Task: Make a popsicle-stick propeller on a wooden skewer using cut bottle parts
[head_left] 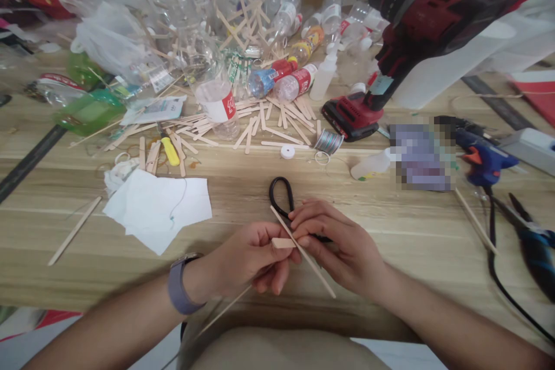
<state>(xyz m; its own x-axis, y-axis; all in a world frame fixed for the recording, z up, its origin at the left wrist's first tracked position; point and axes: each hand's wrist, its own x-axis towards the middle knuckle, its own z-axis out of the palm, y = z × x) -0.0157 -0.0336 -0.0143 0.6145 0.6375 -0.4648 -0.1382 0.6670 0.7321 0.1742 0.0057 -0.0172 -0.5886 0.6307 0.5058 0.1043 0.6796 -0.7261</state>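
My left hand is closed on a wooden craft stick, whose flat, blunt end sticks out past the thumb. Across it lies a second, edge-on craft stick, slanting from upper left to lower right, pinched in the fingers of my right hand. The two sticks touch where they cross, though the fingertips partly cover that spot. Behind the hands a black loop, like a scissors handle, rests on the table, its rest hidden by my right hand. Below my left hand a thin pale rod slants toward my lap.
White paper sheets and a loose stick lie left. Scattered craft sticks, plastic bottles and a yellow-handled tool fill the back. A red cordless drill stands right, with a blue glue gun and pliers beyond.
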